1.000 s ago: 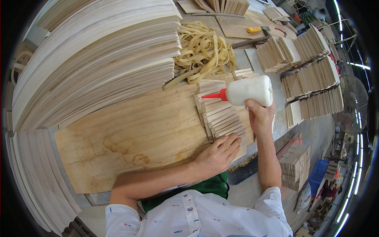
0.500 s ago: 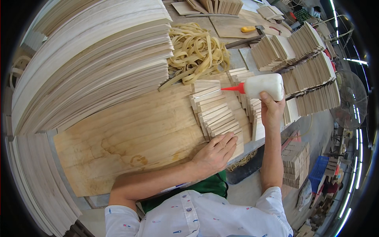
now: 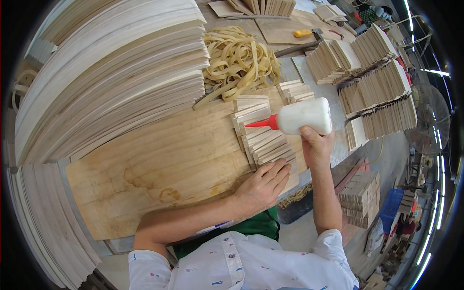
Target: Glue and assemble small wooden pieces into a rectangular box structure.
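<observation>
One bottle point(image 3: 305, 115) partly hides strips point(image 3: 294, 91) near heaped bands point(image 3: 241, 63).

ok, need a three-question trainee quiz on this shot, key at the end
1. What is in the right hand?
A) a hammer
B) a white bottle
C) a brush

2. True or false: the left hand is wrapped around the bottle.

3. Fill in: the bottle's nozzle is coloured ____ and points toward the person's ____ side.

Key:
1. B.
2. False; it lies with fingers stretched out at the near end of the row of wood strips.
3. red; left.
</observation>
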A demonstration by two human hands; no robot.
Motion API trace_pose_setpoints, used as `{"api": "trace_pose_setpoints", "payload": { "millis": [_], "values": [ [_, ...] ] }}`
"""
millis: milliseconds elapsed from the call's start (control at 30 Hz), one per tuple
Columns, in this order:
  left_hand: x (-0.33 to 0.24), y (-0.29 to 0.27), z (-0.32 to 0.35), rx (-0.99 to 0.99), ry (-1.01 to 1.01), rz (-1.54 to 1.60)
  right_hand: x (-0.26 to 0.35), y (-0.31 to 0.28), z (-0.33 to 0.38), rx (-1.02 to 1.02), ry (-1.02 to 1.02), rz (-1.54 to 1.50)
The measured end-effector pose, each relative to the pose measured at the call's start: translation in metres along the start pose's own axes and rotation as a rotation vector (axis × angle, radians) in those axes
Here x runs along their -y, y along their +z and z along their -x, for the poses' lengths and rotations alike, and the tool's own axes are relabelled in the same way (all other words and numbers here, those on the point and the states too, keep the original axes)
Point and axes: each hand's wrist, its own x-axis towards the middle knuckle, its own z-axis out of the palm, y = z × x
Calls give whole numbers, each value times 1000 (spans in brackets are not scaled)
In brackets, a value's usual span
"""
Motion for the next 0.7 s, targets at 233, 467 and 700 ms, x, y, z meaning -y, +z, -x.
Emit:
{"api": "trace_pose_setpoints", "payload": {
  "millis": [233, 467, 700],
  "values": [
    [1, 0, 0, -7, 1, 0, 4, -5, -1, 6, -67, 27],
    [1, 2, 1, -24, -2, 42, 19, -37, -10, -63, -125, 132],
    [2, -1, 0, -27, 3, 66, 32, -39, 2, -123, -168, 77]
  ]
}}
